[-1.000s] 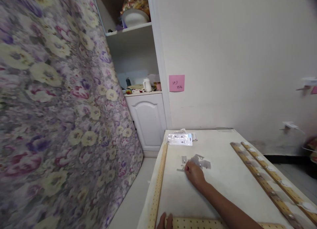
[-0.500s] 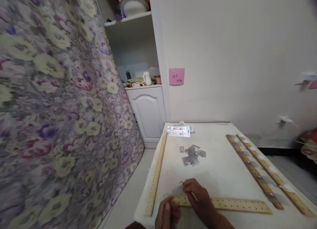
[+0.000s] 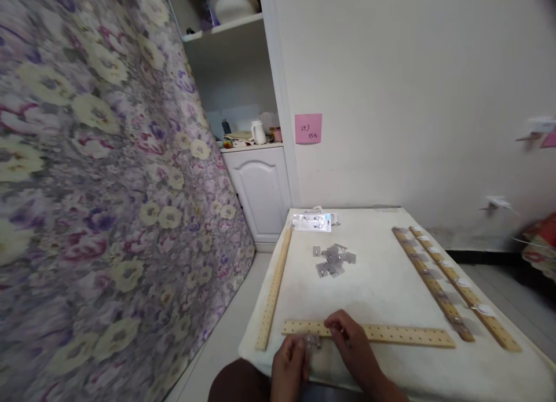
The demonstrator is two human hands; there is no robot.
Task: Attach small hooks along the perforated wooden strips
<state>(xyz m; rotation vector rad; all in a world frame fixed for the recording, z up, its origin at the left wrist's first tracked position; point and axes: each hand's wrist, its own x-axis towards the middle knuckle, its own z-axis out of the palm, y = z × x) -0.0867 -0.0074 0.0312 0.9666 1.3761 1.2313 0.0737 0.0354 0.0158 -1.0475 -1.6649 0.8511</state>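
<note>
Curtain: flowered cloth, filling the left of my view.
Shelves: a white jug in the middle, a bowl higher up; I can't see into either.
Left strip: pale wood, flat along the table's edge; I see only holes, so I'd call it not started.
Left hand: fingers pinched closed on a clear packet, just beside the near strip's left end. I make out something shiny with it, but not what, nor whether it is inside.
Clear pack: flat at the far end, small metal pieces behind its plastic.
Pile of small packets: loose mid-table, overlapping, shiny bits showing in some; I'd judge these left to deal with.
Right hand: half curled over the near strip, thumb close to the fingers; I can't tell whether it grips anything.
Near strip: pale, lying crosswise, bare holes on the part I see; I'd judge nothing done there.
Brown strip: clear greyish pieces spaced along it; looks done to me.
Outer strip: white round pieces along it; it looks done too.
</note>
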